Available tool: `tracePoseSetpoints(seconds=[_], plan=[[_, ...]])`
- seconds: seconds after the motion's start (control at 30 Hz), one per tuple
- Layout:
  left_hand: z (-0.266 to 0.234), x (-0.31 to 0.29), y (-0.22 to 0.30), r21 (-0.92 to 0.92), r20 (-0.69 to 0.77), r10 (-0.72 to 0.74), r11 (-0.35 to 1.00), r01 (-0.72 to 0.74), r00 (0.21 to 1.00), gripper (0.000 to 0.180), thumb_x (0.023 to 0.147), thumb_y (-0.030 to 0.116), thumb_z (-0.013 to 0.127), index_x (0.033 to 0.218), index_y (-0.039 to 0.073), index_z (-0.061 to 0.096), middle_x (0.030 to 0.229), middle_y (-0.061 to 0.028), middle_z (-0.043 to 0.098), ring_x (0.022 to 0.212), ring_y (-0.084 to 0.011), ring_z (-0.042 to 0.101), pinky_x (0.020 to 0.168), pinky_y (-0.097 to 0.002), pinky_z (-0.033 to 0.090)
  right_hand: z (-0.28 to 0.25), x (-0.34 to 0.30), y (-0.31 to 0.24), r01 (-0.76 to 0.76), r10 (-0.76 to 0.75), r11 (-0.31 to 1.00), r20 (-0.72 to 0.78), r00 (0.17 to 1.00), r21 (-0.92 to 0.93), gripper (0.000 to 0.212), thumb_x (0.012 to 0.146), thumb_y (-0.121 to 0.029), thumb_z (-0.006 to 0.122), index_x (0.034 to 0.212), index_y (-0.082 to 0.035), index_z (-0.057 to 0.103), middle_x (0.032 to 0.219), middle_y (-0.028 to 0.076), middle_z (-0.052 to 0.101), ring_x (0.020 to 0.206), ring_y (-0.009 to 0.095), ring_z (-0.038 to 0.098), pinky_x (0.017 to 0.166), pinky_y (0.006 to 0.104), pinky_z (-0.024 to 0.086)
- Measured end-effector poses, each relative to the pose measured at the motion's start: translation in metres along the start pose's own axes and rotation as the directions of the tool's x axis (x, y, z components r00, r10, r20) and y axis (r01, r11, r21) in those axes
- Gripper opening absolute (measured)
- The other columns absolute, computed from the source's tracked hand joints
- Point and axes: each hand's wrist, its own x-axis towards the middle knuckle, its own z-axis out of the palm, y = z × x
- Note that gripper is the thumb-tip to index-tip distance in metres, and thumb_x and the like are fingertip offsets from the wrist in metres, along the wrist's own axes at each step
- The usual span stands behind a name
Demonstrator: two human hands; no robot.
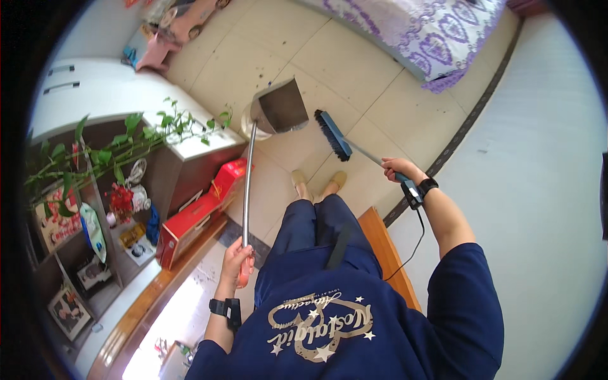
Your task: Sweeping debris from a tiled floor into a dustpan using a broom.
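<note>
My left hand (237, 262) is closed round the orange grip of a long-handled metal dustpan (282, 105). Its silver shaft runs up and away to the pan, which lies ahead of my feet and slightly to the left. In my right hand (403, 170) is the handle of a broom (334, 135), fingers wrapped about it. The broom's blue head with dark bristles is close to the floor, just right of the pan and apart from it. Each wrist wears a black strap with a small box, and a cable hangs from the right one.
Dark bits dot the tiled floor (231, 66) beyond the dustpan. On the left are shelves (177, 183) with photos, red boxes (190, 231) and a trailing plant (120, 149). A pink ride-on toy (183, 22) stands far left, a purple-patterned bed cover (437, 38) far right. A white wall (525, 190) bounds the right.
</note>
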Motion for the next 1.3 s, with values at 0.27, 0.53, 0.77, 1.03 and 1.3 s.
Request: tracePoseSetpoints(seconds=[0.27, 0.53, 0.77, 1.03, 1.3], plan=[[0.023, 0.072, 0.046, 0.156, 0.110, -0.092, 0.985, 0.074, 0.990, 0.014, 0.083, 0.020, 0.053, 0.078, 0.009, 0.045, 0.063, -0.0012, 0.048, 0.046, -0.0084, 0.048, 0.036, -0.0203, 0.039, 0.000, -0.023, 0.034, 0.300, -0.302, 0.943, 0.009, 0.953, -0.142, 0.050, 0.086, -0.012, 0.044, 0.131, -0.022, 0.024, 0.061, 0.001, 0.043, 0.042, 0.006, 0.035, 0.036, 0.0186, 0.032], [0.070, 0.169, 0.122, 0.302, 0.134, -0.218, 0.938, 0.170, 0.967, 0.024, 0.081, 0.030, 0.054, 0.074, 0.007, 0.050, 0.062, -0.0047, 0.051, 0.046, -0.0122, 0.048, 0.039, -0.0237, 0.038, 0.030, -0.040, 0.092, 0.366, -0.265, 0.837, -0.286, 0.921, 0.406, 0.057, 0.085, -0.006, 0.041, 0.132, -0.027, 0.016, 0.061, -0.001, 0.035, 0.046, 0.006, 0.033, 0.039, 0.0185, 0.031], [0.118, 0.236, 0.164, 0.397, 0.080, -0.363, 0.866, 0.304, 0.928, 0.030, 0.079, 0.034, 0.054, 0.076, 0.006, 0.047, 0.065, -0.0088, 0.053, 0.052, -0.0143, 0.051, 0.041, -0.0215, 0.041, 0.012, -0.022, 0.051, 0.347, -0.315, 0.616, -0.183, 0.931, 0.708, 0.068, 0.084, -0.004, 0.043, 0.135, -0.023, 0.003, 0.059, 0.001, 0.039, 0.045, 0.009, 0.037, 0.038, 0.0210, 0.033], [0.214, 0.267, 0.180, 0.457, 0.069, -0.448, 0.808, 0.371, 0.891, 0.039, 0.077, 0.041, 0.053, 0.075, 0.003, 0.045, 0.061, -0.0059, 0.048, 0.046, -0.0117, 0.044, 0.043, -0.0214, 0.035, -0.085, -0.110, -0.010, 0.647, -0.474, 0.678, -0.466, 0.747, 0.348, 0.060, 0.085, -0.009, 0.044, 0.136, -0.014, 0.012, 0.059, 0.001, 0.043, 0.043, 0.008, 0.040, 0.036, 0.0211, 0.036], [0.314, 0.258, 0.161, 0.454, -0.028, -0.495, 0.768, 0.453, 0.868, 0.035, 0.078, 0.040, 0.049, 0.075, 0.005, 0.044, 0.062, -0.0076, 0.051, 0.048, -0.0128, 0.046, 0.043, -0.0216, 0.036, -0.325, -0.105, -0.180, 0.760, -0.661, 0.637, -0.597, 0.455, -0.126, 0.058, 0.080, -0.011, 0.044, 0.132, -0.006, 0.021, 0.052, 0.008, 0.049, 0.041, 0.018, 0.048, 0.039, 0.0309, 0.041]])
